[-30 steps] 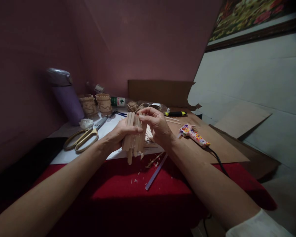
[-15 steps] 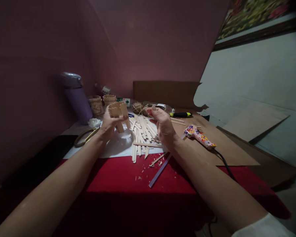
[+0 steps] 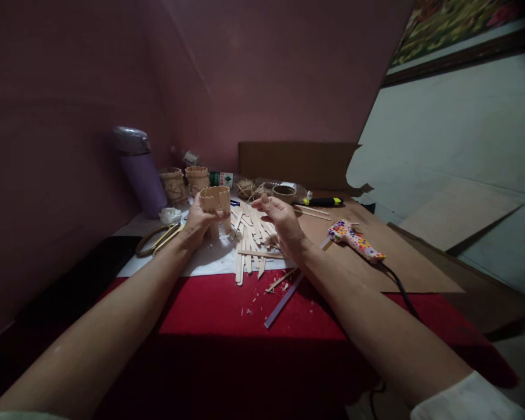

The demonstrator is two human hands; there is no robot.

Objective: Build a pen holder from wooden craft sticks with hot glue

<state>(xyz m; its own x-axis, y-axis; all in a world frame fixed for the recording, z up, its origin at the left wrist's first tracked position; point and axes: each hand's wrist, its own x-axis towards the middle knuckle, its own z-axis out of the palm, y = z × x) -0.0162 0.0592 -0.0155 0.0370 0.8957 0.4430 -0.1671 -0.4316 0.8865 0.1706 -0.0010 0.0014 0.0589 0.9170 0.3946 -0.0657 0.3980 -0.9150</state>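
My left hand (image 3: 196,224) is closed around a small cup made of upright craft sticks (image 3: 215,199), with an uneven scalloped rim. Some sticks reach lower than others, below my fingers. My right hand (image 3: 282,219) hovers to the right, over the edge of a loose pile of craft sticks (image 3: 249,242). Its thumb and fingers are bent together in a pinch, apart from the cup; whatever may be between them is too small to make out. A pale glue stick (image 3: 284,300) lies under my right forearm, beside wood chips.
Two decorated stick cups (image 3: 196,179) and a purple bottle (image 3: 142,181) stand at the back left. Gold-handled scissors (image 3: 151,240) lie near a white flower (image 3: 170,214). On the right are a floral glue gun (image 3: 354,239), a cutter (image 3: 324,202), a tape roll (image 3: 284,191) and cardboard (image 3: 402,271).
The stick cup in my left hand has turned more upright and shifted slightly right. My right hand has dropped a little, its fingers drawn closer together, baring the tape roll behind.
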